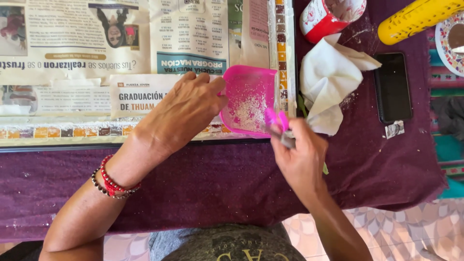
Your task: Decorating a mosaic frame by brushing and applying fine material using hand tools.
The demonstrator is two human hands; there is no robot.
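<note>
My left hand grips the left rim of a square pink plastic tub holding pale grainy powder. The tub rests tilted on the corner of a newspaper-covered board edged with small mosaic tiles. My right hand holds a small pink-handled tool with a metal part, its tip at the tub's lower right edge. A red and dark bead bracelet circles my left wrist.
A crumpled white cloth lies right of the tub on the purple tablecloth. A black phone lies farther right. A red-and-white cup, a yellow bottle and a mosaic plate sit at the top right.
</note>
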